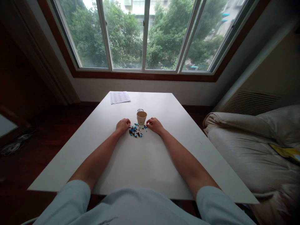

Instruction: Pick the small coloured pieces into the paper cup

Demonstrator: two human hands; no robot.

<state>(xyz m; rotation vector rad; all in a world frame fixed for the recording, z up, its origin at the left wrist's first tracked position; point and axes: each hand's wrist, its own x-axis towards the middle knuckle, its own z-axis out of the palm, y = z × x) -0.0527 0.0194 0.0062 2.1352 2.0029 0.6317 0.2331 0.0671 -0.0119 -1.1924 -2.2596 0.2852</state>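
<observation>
Pieces (130, 132): many lay loose midway between the tabletop's (140, 168) side edges; cup (142, 120): upright on their far-edge side, any filling unseen; left hand (123, 126), right hand (155, 125): fingers curled nearly closed, hold indeterminable.

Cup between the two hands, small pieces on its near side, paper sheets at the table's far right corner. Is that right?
Not quite: the head view shows the paper sheets at the far left corner of the table. The cup is between the left hand and right hand, with small pieces on its near side.
</observation>
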